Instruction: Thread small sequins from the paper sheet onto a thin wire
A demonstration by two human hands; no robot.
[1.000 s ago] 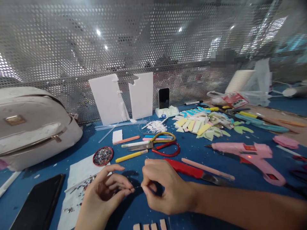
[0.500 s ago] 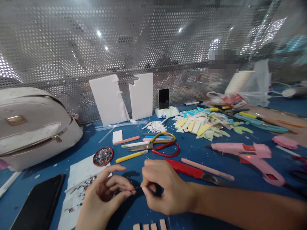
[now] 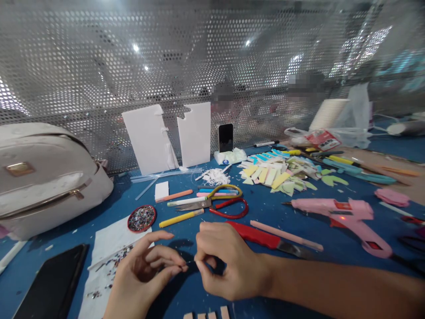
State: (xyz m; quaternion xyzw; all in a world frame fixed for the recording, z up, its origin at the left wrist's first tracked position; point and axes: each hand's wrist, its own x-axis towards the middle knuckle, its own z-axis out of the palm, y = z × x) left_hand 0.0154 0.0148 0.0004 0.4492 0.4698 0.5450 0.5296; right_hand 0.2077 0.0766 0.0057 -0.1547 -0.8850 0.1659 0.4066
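Note:
Low over the blue table, my left hand [image 3: 149, 268] pinches something tiny between thumb and fingertip; its kind is too small to make out. Facing it, my right hand [image 3: 229, 261] is closed in a pinch, and a thin dark sliver shows between the two sets of fingertips. Under the left wrist lies a white paper sheet [image 3: 99, 239] scattered with small shiny bits. A red-rimmed round dish [image 3: 141, 219] of glittery pieces rests on its upper corner. Behind my right hand are a red-handled knife [image 3: 255, 235] and a pink marker [image 3: 285, 235].
Scissors [image 3: 212, 204] lie among several markers. A pink glue gun [image 3: 345, 217] is on the right, paper scraps [image 3: 279, 173] behind it. At left are a black phone [image 3: 53, 283] and a white backpack [image 3: 49, 177]. Small beige blocks [image 3: 212, 315] line the near edge. White boards [image 3: 149, 137] stand at the back.
Both hands keep nearly the same pinch and position. The view has shifted very slightly, moving the table items a little to the left.

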